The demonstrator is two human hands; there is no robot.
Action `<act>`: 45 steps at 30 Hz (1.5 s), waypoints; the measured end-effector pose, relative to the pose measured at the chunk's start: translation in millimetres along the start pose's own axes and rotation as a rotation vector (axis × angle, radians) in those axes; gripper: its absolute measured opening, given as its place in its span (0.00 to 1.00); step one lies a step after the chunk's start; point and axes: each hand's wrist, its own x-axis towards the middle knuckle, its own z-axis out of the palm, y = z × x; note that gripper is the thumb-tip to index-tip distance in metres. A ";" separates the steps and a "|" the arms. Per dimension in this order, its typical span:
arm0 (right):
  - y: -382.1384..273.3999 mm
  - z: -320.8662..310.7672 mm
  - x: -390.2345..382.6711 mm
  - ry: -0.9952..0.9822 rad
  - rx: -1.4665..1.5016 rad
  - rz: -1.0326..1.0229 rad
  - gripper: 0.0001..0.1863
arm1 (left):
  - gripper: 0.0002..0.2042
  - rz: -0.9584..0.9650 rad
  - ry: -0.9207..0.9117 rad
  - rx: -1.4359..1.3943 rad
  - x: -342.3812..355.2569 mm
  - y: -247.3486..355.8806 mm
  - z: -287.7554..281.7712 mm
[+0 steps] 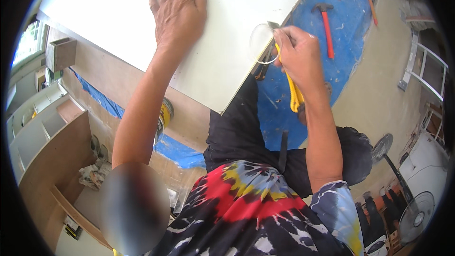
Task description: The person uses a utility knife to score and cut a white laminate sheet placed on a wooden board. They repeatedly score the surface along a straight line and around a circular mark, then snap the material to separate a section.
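Observation:
A large white panel (232, 23) lies in front of me. My left hand (180, 19) rests flat on top of it, fingers stretched out. At the panel's right edge my right hand (298, 50) is closed around a yellow utility knife (295, 92). The knife's handle slants down below the fist, and a metal end shows above the fingers at the edge. A thin, pale strip (252, 42) curls in a loop over the panel beside the right hand. Part of the knife is hidden by my fingers.
A hammer with a red handle (327, 33) lies on the blue sheet (303, 9) to the right. Farther right are a metal ladder (423, 66) and a fan (417, 215). A can (165, 114) stands under the panel's left side, and wooden cabinetry (57, 147) fills the left.

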 end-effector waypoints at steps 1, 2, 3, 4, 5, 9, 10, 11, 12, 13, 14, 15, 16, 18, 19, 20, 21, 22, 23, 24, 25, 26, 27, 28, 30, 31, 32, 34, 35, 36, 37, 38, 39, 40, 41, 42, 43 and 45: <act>-0.2 0.9 1.1 -0.002 -0.019 0.008 0.15 | 0.30 0.009 0.010 0.009 -0.6 -2.8 4.1; -0.4 1.3 1.9 -0.001 0.005 0.009 0.15 | 0.30 0.008 0.010 0.031 2.0 -7.6 8.9; -0.6 1.2 2.6 0.004 0.030 0.005 0.15 | 0.30 0.012 0.015 0.053 6.6 -13.4 14.5; -0.9 0.5 2.8 -0.038 0.054 0.017 0.15 | 0.30 0.012 0.017 0.077 8.8 -20.3 20.3; -1.3 -0.7 2.8 0.031 0.023 -0.051 0.15 | 0.31 0.081 0.114 0.084 13.1 -27.8 24.7; -1.4 -8.1 -1.6 0.059 0.028 -0.025 0.14 | 0.31 0.228 0.270 0.066 13.5 -49.0 43.0; -1.5 -10.0 -3.5 0.116 0.058 0.022 0.14 | 0.31 0.238 0.232 0.045 13.2 -54.2 42.3; -1.7 -11.5 -5.1 0.048 0.066 0.021 0.14 | 0.32 0.261 0.233 0.051 12.3 -59.4 40.3; -2.0 -12.6 -6.6 0.047 0.059 0.020 0.14 | 0.32 0.284 0.195 0.041 6.5 -67.3 35.9; -2.2 -13.2 -8.0 0.025 0.053 0.040 0.14 | 0.32 0.303 0.151 0.031 0.8 -74.9 31.5; -2.5 -13.5 -9.5 0.027 0.042 0.015 0.14 | 0.34 0.281 0.146 0.055 -4.7 -82.4 26.6; -2.7 -13.4 -10.8 0.011 0.034 0.006 0.14 | 0.34 0.283 0.168 0.074 -10.6 -89.7 22.5; -2.9 -13.0 -11.9 -0.009 0.031 -0.002 0.14 | 0.35 0.269 0.188 0.103 -13.7 -94.5 20.7; -3.1 -11.3 -12.9 -0.002 0.033 -0.010 0.14 | 0.35 0.237 0.206 0.123 -17.7 -101.0 20.9; -3.0 -10.1 -12.9 -0.026 0.033 0.014 0.14 | 0.35 0.249 0.233 0.118 -18.4 -102.2 22.9; -2.8 -8.8 -12.8 -0.017 0.053 0.012 0.14 | 0.35 0.246 0.237 0.116 -18.9 -103.1 24.6; -2.7 -7.5 -12.4 -0.031 0.078 0.030 0.14 | 0.35 0.265 0.257 0.120 -18.6 -102.5 26.7; -2.7 -6.1 -11.8 -0.039 0.099 0.071 0.14 | 0.35 0.245 0.246 0.116 -18.6 -101.8 28.2; -2.6 -4.6 -11.2 -0.050 0.101 0.061 0.14 | 0.35 0.242 0.250 0.119 -18.6 -100.7 29.1; -2.5 -3.1 -10.4 -0.054 0.099 0.073 0.14 | 0.35 0.259 0.288 0.117 -19.3 -99.6 29.2; -2.3 -1.5 -9.0 -0.026 0.080 0.098 0.14 | 0.35 0.240 0.256 0.132 -19.3 -98.7 28.6; -1.8 0.1 -7.5 -0.043 0.056 0.075 0.15 | 0.34 0.241 0.259 0.136 -20.0 -97.6 28.2; -1.2 1.7 -6.1 -0.035 0.016 0.063 0.15 | 0.34 0.248 0.267 0.141 -20.1 -96.8 27.1; -0.6 2.9 -4.7 -0.046 0.019 -0.025 0.15 | 0.34 0.234 0.253 0.137 -20.7 -96.1 25.8; 0.6 4.5 -2.4 -0.019 0.013 -0.016 0.15 | 0.34 0.241 0.257 0.130 -20.0 -94.9 23.7; 1.5 4.9 -1.4 -0.042 0.017 -0.011 0.15 | 0.34 0.229 0.241 0.124 -19.4 -94.3 23.4; 2.3 4.9 -0.9 0.019 -0.083 -0.080 0.15 | 0.34 0.230 0.238 0.124 -18.3 -94.5 22.8; 3.7 3.9 -2.0 0.128 -0.043 -0.187 0.15 | 0.34 0.230 0.236 0.114 -17.8 -94.7 22.4; 4.2 3.1 -3.7 0.164 -0.032 -0.133 0.15 | 0.34 0.230 0.243 0.105 -18.1 -95.0 22.3; 4.6 2.2 -5.9 0.123 0.069 0.035 0.14 | 0.34 0.218 0.242 0.100 -18.8 -95.6 22.2; 4.8 1.3 -8.2 0.065 0.081 -0.005 0.14 | 0.34 0.228 0.252 0.099 -19.4 -96.3 21.9; 4.9 0.5 -10.5 0.052 0.066 -0.002 0.14 | 0.34 0.234 0.259 0.099 -19.3 -96.5 22.0; 5.0 0.0 -12.8 0.038 0.052 -0.002 0.13 | 0.34 0.230 0.251 0.099 -19.4 -97.0 22.2; 4.9 -0.2 -14.9 0.036 0.036 -0.004 0.13 | 0.34 0.238 0.262 0.095 -19.5 -97.2 22.4; 4.9 -0.2 -16.9 0.029 0.022 -0.012 0.13 | 0.34 0.233 0.260 0.092 -19.6 -97.5 22.7; 4.8 0.1 -18.6 0.014 0.003 -0.006 0.13 | 0.34 0.231 0.265 0.089 -19.4 -97.7 23.0; 4.6 0.6 -19.8 0.013 0.032 -0.002 0.14 | 0.35 0.222 0.263 0.087 -19.2 -97.6 23.3; 4.2 2.2 -20.4 -0.012 0.084 0.053 0.14 | 0.35 0.230 0.273 0.079 -19.0 -97.4 24.2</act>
